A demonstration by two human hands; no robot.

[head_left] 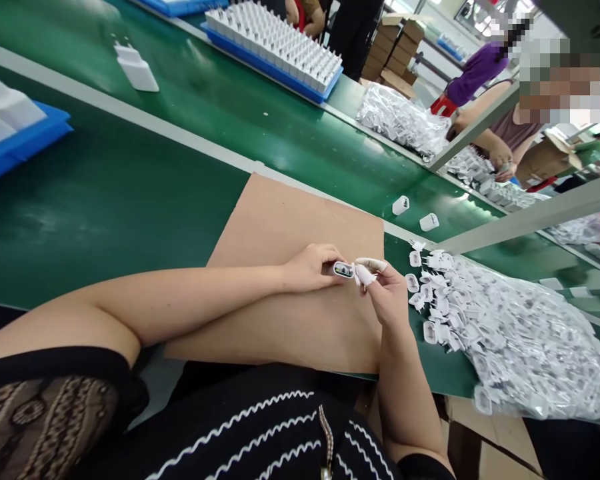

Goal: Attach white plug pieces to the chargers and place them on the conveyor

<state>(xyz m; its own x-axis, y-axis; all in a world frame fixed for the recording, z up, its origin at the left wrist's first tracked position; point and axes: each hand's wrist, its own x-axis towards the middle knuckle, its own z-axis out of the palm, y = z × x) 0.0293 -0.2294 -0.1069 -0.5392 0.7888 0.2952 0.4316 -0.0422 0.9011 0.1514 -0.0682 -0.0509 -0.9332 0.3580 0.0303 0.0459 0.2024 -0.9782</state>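
Over a sheet of brown cardboard [285, 320], my left hand [313, 268] grips a white charger housing [343, 270]. Its open end faces right and shows a green and metallic inside. Close beside that end, my right hand [387, 293] pinches a small white plug cap [364, 275]; whether the two parts touch I cannot tell. Light covers sit on fingertips of my right hand. To the right, many loose white plug caps [437, 297] lie in a pile on the green table, spilling from a clear plastic bag [535, 333].
Two white housings [401, 205] and an assembled plug [136, 67] stand on the green belt [195, 100]. A blue tray of upright plugs [275, 50] is across it. Another blue tray [25, 143] is at left. Metal frame bars [530, 217] cross at right; a co-worker [505, 143] sits opposite.
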